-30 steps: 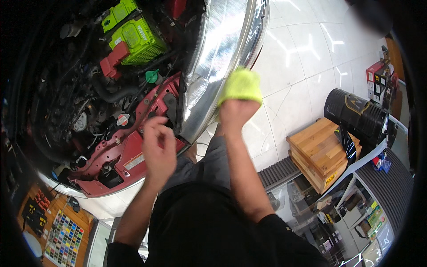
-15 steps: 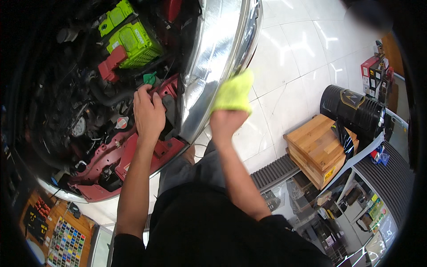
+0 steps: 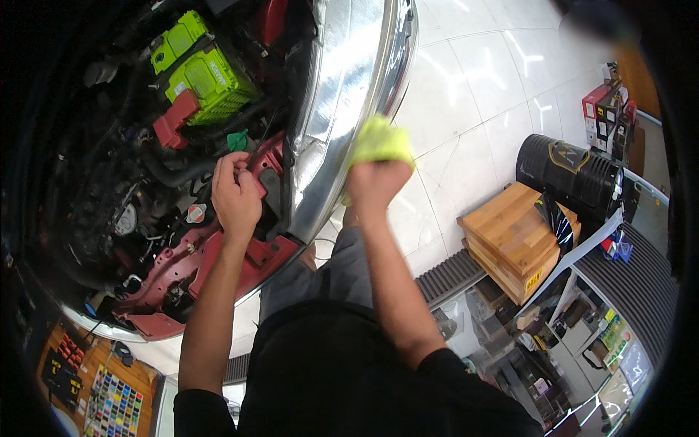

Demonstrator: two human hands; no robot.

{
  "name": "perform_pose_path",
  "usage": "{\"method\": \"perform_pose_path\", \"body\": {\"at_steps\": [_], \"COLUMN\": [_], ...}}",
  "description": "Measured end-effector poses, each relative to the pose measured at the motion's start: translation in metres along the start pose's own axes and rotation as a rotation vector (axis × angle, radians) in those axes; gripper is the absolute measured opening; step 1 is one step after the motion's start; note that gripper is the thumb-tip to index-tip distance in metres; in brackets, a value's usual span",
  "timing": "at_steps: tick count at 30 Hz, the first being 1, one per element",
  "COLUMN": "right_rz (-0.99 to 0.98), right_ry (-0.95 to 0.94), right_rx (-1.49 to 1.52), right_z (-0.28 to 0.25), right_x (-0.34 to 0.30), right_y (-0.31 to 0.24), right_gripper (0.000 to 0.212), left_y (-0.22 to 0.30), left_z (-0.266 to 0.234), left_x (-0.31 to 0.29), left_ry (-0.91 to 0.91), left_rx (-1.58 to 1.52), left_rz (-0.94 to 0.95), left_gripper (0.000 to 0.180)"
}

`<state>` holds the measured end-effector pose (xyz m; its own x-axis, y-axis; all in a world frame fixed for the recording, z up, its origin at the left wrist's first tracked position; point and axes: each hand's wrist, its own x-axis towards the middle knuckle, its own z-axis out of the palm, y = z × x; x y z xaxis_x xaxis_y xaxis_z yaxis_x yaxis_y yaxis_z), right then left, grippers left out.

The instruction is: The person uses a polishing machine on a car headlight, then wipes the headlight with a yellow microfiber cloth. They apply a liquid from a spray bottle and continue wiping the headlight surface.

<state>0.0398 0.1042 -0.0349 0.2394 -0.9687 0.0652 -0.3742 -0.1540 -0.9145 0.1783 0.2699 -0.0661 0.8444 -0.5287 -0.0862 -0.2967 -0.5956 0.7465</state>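
My right hand (image 3: 378, 186) is closed round a bunched yellow-green cloth (image 3: 381, 140), held at the outer edge of the car's headlight (image 3: 337, 80). The cloth is slightly blurred, and it covers part of the headlight's rim. On the inner side, my left hand (image 3: 238, 200) leans on the red metal frame (image 3: 271, 154) of the engine bay, its fingers curled over the metal. Just beyond those fingertips is a green cap (image 3: 237, 140). The headlight lens looks shiny and silvery.
A bright green battery (image 3: 211, 84) with a red cover (image 3: 176, 120) sits in the open engine bay, near a radiator cap (image 3: 196, 213). To the right, a wooden box (image 3: 510, 222) and a black drum (image 3: 557, 175) stand by the white tiled floor (image 3: 444, 138).
My right hand and the cloth have shifted slightly right along the headlight's outer edge. My left hand's fingers have curled in and drawn back from the green cap. The view has shifted a little.
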Motion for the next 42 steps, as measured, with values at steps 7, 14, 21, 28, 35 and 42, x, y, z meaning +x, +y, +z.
{"method": "perform_pose_path", "body": {"at_steps": [7, 14, 21, 28, 35, 42], "right_rz": [-0.169, 0.048, -0.13, -0.23, -0.011, -0.118], "right_ry": [0.199, -0.008, 0.067, 0.141, -0.001, 0.06], "right_rx": [-0.041, -0.118, -0.012, -0.045, -0.272, -0.185], "right_z": [0.007, 0.005, 0.011, 0.01, 0.017, 0.02], "right_x": [-0.044, 0.027, 0.015, -0.01, 0.086, 0.077], "right_y": [0.004, -0.001, 0.009, -0.003, -0.007, -0.003], "right_gripper": [0.025, 0.015, 0.017, 0.021, 0.012, 0.012], "left_y": [-0.005, -0.004, -0.003, -0.005, -0.006, -0.008], "left_z": [0.003, 0.002, 0.001, 0.003, 0.003, 0.003], "left_x": [-0.003, -0.01, -0.002, -0.001, -0.004, -0.004], "left_ry": [0.029, 0.031, 0.017, 0.024, 0.017, 0.009], "left_rx": [-0.023, -0.059, -0.098, -0.065, -0.099, -0.098], "left_rz": [-0.033, -0.045, -0.033, -0.034, -0.048, -0.05], "left_gripper": [0.03, 0.033, 0.034, 0.036, 0.036, 0.038]}}
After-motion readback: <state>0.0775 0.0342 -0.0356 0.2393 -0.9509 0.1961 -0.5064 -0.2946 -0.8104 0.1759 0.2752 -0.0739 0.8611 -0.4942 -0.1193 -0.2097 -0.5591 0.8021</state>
